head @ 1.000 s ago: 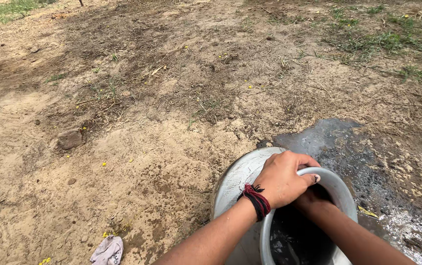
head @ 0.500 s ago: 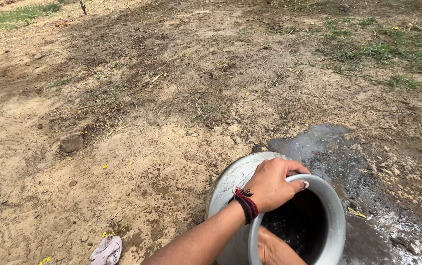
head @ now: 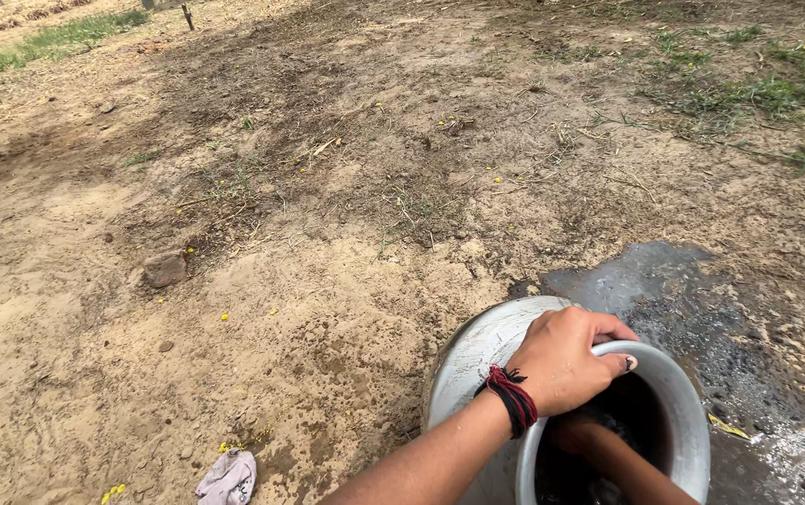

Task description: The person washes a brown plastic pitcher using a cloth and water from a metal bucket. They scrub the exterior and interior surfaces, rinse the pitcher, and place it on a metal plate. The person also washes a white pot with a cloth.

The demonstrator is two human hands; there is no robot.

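Dull grey metal pot [head: 477, 360], blackened inside, rough sandy ground [head: 234, 234], crumpled rag [head: 227, 479], probably cloth

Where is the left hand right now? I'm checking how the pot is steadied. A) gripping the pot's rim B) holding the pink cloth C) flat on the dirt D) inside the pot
A: the left hand curls its fingers over the rim of the metal pot, while the right hand reaches inside.

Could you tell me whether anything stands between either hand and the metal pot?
Nothing visible does. The left hand already grips the rim of the metal pot, and the right hand reaches inside through the pot's mouth, where it is partly hidden in the dark interior.
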